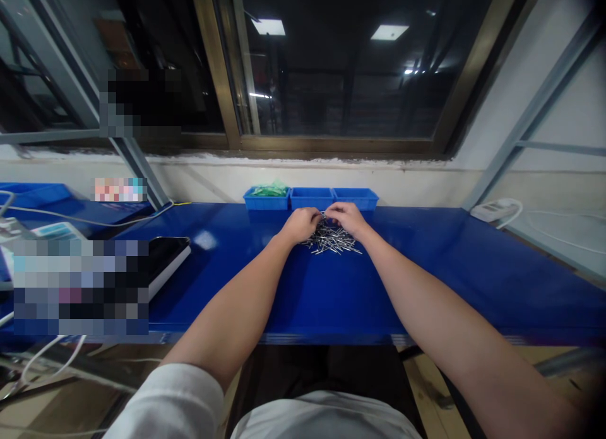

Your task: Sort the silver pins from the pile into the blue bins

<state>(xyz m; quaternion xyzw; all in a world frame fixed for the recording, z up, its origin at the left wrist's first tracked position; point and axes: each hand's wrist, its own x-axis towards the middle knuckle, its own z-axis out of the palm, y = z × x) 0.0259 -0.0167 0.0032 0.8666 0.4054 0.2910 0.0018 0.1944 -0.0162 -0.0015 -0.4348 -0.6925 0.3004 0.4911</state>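
A heap of small silvery metal pins (334, 242) lies on the blue table (426, 281), near its far side. My left hand (303, 224) rests on the heap's left edge with the fingers curled in. My right hand (344, 217) is at the heap's far right, fingers bent and pinched toward the left hand. The two sets of fingertips meet over the pins, and what they pinch is too small to make out.
Three blue bins stand in a row behind the heap; the left bin (267, 199) holds green bags, the middle bin (311, 197) and right bin (356, 197) show no contents. A dark flat device (165, 255) lies left. A white power strip (495, 209) sits far right.
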